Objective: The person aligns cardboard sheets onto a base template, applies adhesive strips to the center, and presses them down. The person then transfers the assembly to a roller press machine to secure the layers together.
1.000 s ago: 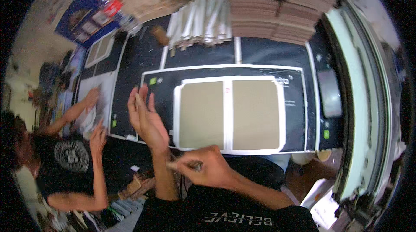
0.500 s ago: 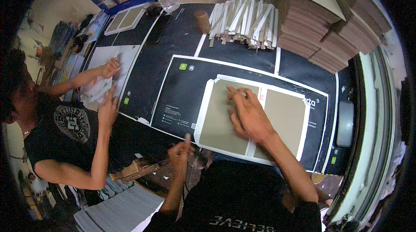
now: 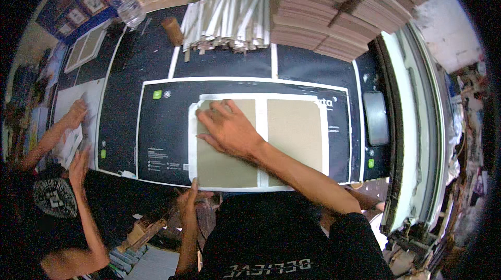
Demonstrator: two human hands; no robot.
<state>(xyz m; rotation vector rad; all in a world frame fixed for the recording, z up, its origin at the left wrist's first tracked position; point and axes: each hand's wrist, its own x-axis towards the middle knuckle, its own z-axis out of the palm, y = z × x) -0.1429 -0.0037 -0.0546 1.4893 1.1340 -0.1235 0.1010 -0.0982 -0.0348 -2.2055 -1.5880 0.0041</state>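
A book-cover case (image 3: 262,139) lies flat before me: two grey-brown boards with a narrow strip between them, edged by a white border. My right hand (image 3: 229,129) rests over the upper part of its left board, fingers bent but apart, holding nothing. The fingertips come close to the left and top white edges. Below the case's lower left corner is my left hand (image 3: 189,199), one digit pointing up at the corner and another stretched right. It appears open, somewhat blurred.
Beneath the case is a black printed sheet (image 3: 162,144) on the table. Behind lie many white and grey strips (image 3: 227,21), a brown cylinder (image 3: 172,32), a bottle (image 3: 128,8) and stacked boards (image 3: 323,16). A co-worker's hands (image 3: 78,115) handle paper at left.
My view has shifted right, so the scene sits further left. My right hand has moved toward the case's left edge; my left hand has come closer to the lower left corner.
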